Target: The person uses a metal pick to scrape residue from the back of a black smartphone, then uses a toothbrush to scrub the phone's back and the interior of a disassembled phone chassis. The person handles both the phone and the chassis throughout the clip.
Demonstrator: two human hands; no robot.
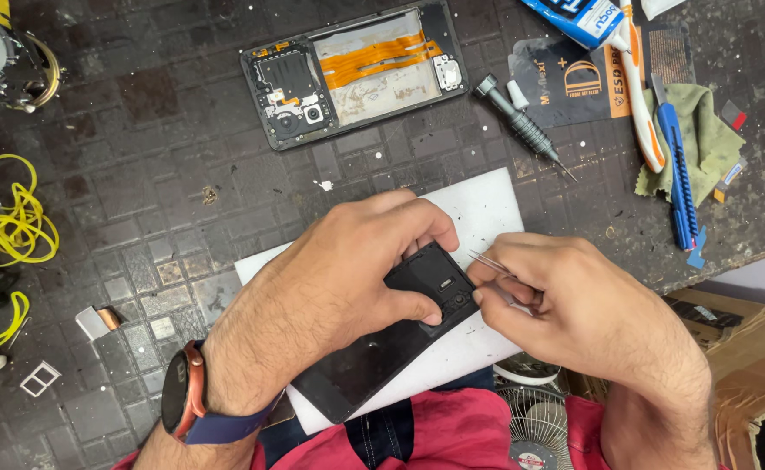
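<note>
Black back cover (400,335) lies slanted on a white sheet (478,209) at the near edge of the bench, its camera end up and to the right. Left hand (339,287) clamps that end: fingers curled over the far edge, thumb pressed on the face beside the camera cutout. Right hand (574,305) just right of it, fingers pinched closed on thin metal tweezers (487,261); the tips sit at the cover's right edge, near the cutout. Whether they touch it, cannot tell.

A watch (182,392) with a dark face and red rim is on the left wrist.

Far of the sheet, an opened phone (356,74) lies face down, with an orange flex cable across its middle and the camera module at its left end. Right of it, a grey screwdriver (522,126), tip pointing near-right. Further right, a dark card (574,83), a white-and-orange toothbrush (644,96), a blue knife (678,174) and a green cloth (704,144).

Far left: a coil of yellow wire (13,218). Near left: a small white square frame (40,379).

Bench top (139,174) is dark, gridded and scuffed. A small fan grille (535,422) shows below the near edge, by red fabric (452,431).
</note>
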